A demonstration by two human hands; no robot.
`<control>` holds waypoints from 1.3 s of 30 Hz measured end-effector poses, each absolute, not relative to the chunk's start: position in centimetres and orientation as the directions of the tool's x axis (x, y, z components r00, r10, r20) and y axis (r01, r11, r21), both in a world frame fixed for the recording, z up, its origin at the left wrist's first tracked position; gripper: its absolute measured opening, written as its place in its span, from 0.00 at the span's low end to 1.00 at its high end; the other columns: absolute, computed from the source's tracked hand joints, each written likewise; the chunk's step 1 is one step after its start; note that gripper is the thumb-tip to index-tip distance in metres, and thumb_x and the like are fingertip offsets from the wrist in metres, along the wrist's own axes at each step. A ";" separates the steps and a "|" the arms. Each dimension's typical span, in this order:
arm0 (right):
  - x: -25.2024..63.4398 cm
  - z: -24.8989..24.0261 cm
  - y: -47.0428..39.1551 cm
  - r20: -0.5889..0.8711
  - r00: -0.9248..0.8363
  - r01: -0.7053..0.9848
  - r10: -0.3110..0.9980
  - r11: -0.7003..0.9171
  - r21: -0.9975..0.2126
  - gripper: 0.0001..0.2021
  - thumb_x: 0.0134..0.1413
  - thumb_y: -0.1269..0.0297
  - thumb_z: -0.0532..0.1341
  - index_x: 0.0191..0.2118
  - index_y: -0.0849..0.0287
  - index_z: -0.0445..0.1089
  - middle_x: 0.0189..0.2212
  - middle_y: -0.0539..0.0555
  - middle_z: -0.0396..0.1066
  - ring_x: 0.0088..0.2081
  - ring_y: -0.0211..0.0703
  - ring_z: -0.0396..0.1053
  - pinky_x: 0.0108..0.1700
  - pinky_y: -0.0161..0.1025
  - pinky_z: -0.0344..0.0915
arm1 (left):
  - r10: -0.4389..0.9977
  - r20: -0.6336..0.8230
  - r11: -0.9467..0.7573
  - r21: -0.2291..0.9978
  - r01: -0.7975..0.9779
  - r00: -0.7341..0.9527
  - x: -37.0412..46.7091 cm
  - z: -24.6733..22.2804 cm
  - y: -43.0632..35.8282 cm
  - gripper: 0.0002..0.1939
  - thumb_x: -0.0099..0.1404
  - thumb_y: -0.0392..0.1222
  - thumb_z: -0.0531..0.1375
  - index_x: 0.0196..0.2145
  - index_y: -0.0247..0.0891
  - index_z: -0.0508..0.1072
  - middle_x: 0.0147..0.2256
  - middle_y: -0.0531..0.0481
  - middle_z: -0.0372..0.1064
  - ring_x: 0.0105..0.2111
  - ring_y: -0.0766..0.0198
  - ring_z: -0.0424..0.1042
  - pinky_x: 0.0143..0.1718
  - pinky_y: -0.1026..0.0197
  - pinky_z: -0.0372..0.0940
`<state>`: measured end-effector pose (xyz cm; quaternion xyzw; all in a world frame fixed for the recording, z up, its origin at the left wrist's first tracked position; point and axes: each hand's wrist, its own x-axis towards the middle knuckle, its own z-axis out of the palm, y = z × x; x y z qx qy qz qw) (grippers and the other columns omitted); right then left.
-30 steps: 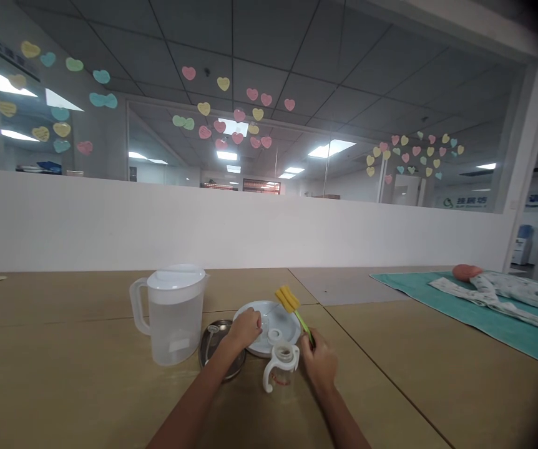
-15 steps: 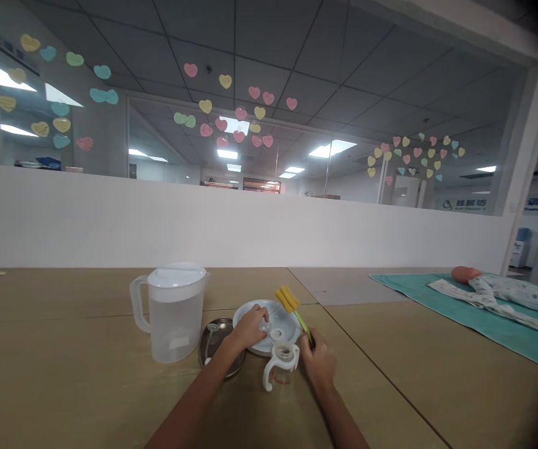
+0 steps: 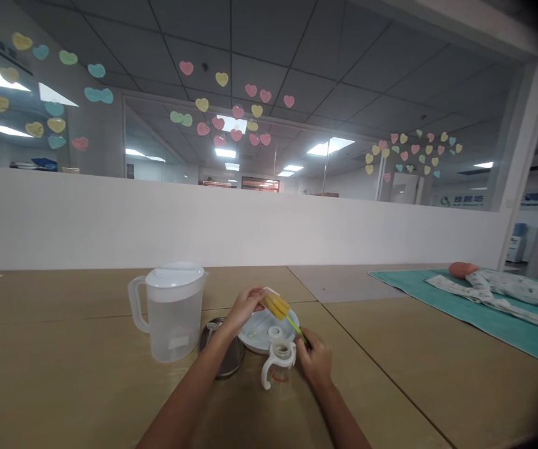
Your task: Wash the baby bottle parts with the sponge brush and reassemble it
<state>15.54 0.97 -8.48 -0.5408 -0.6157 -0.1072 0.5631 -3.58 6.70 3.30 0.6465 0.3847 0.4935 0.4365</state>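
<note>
My right hand [image 3: 314,357] is closed around the green handle of a bottle brush [image 3: 278,307] with a yellow sponge head. Above the bowl, my left hand [image 3: 246,307] grips a small clear cap [image 3: 271,291], mostly hidden by fingers and sponge; the sponge head is against it. Below them sits a white bowl [image 3: 256,342] with small clear pieces inside. A white ring-shaped part [image 3: 275,333] shows at its near edge. Just in front stands an uncapped clear baby bottle [image 3: 280,369] with white handles, close to my right hand.
A lidded clear pitcher [image 3: 175,318] stands to the left. Beside it a dark metal tray [image 3: 232,368] holds a white utensil, partly behind my left forearm. On the right, a green mat [image 3: 400,284] bears a doll in patterned cloth [image 3: 512,290]. A white wall runs behind the table.
My left hand has lifted the clear cap up from the bowl. The brush head has tipped down and left to meet it. The baby bottle stays put.
</note>
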 end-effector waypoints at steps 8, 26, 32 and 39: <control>16.0 -8.5 0.8 0.882 0.213 0.805 0.420 0.437 -0.402 0.19 0.56 0.58 0.51 0.35 0.63 0.76 0.30 0.60 0.76 0.31 0.44 0.73 0.35 0.35 0.67 | 0.779 0.442 -0.521 0.851 0.068 0.444 -3.4 4.8 4.6 0.22 0.55 0.41 0.63 0.47 0.35 0.67 0.50 0.42 0.68 0.44 0.58 0.71 0.43 0.58 0.67; 15.5 -8.6 1.5 0.807 0.365 0.819 0.464 0.253 -0.515 0.24 0.58 0.51 0.46 0.34 0.62 0.75 0.27 0.59 0.75 0.28 0.43 0.71 0.31 0.34 0.60 | 0.946 0.237 -0.256 0.133 0.957 0.220 -10.2 3.2 7.4 0.18 0.57 0.26 0.53 0.44 0.33 0.71 0.43 0.37 0.72 0.46 0.54 0.70 0.46 0.58 0.62; 15.4 -8.5 1.4 0.780 0.387 0.808 0.491 0.228 -0.544 0.25 0.58 0.51 0.46 0.36 0.62 0.75 0.29 0.59 0.76 0.29 0.44 0.71 0.31 0.34 0.60 | 0.942 0.191 -0.302 0.126 0.945 0.276 -9.6 1.6 7.5 0.13 0.59 0.32 0.54 0.42 0.35 0.72 0.43 0.39 0.72 0.43 0.56 0.72 0.42 0.60 0.64; 15.4 -8.4 1.5 0.776 0.372 0.811 0.510 0.229 -0.539 0.27 0.58 0.50 0.45 0.36 0.63 0.75 0.27 0.59 0.75 0.28 0.44 0.70 0.30 0.35 0.60 | 0.915 0.265 -0.343 0.114 0.933 0.304 -7.5 2.4 6.8 0.18 0.61 0.27 0.47 0.45 0.30 0.71 0.49 0.30 0.65 0.51 0.48 0.65 0.50 0.48 0.60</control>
